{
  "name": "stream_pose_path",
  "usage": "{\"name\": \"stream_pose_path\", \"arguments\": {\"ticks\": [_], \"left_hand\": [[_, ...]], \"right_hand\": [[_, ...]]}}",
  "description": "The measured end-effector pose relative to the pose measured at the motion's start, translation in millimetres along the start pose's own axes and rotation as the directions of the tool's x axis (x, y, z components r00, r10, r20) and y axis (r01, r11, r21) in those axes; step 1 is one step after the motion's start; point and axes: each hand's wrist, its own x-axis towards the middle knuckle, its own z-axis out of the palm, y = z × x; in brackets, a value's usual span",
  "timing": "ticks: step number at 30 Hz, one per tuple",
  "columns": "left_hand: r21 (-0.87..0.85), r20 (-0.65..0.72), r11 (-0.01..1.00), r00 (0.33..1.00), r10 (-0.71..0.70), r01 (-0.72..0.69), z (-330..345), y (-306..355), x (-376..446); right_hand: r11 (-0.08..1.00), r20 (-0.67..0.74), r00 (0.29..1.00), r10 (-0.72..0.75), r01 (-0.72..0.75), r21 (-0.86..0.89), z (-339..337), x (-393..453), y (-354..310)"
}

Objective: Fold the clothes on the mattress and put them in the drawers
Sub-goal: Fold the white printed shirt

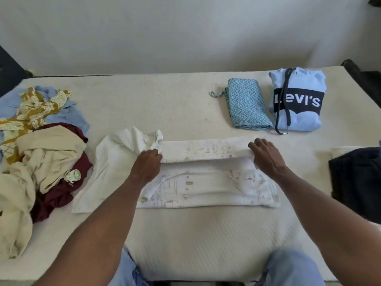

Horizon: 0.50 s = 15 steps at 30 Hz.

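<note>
I counted two folded garments, hoodie [296, 100] and cloth [247, 104]. My left hand [147, 162] and right hand [266, 153] pinched the white shirt [206, 182], lying left-right.

White printed shirt [206, 182] spread flat mid-mattress [185, 234], top edge folded over, one sleeve bunched at left. Unfolded heap of clothes [37, 153], cream, maroon, mustard and blue, at left edge. Folded zigzag cloth [246, 106] and light-blue hoodie [299, 100] side by side, far right.
</note>
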Motion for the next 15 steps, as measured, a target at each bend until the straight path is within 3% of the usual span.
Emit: {"name": "stream_pose_path", "arguments": {"ticks": [6,9,11,13,15], "left_hand": [[-0.101,0.049,0.972,0.977,-0.208,0.212,4,57,-62],[-0.087,-0.046,0.972,0.974,-0.222,0.217,1,69,-60],[-0.099,-0.091,0.986,0.985,-0.147,0.138,2,81,-56],[-0.117,-0.098,0.986,0.987,-0.128,0.116,8,90,-56],[-0.135,-0.087,0.981,0.985,-0.151,0.139,15,90,-62]], "right_hand": [[0.992,0.205,0.973,0.11,-0.097,-0.076,3,-58,-18],[0.944,0.152,0.941,0.302,-0.273,-0.183,-4,-58,-41],[0.96,0.093,0.959,0.269,-0.259,-0.107,-2,-54,-62],[0.989,0.149,0.979,0.142,-0.147,0.021,5,-55,-78],[0.987,0.209,0.969,0.131,-0.148,0.068,11,-59,-83]]}}
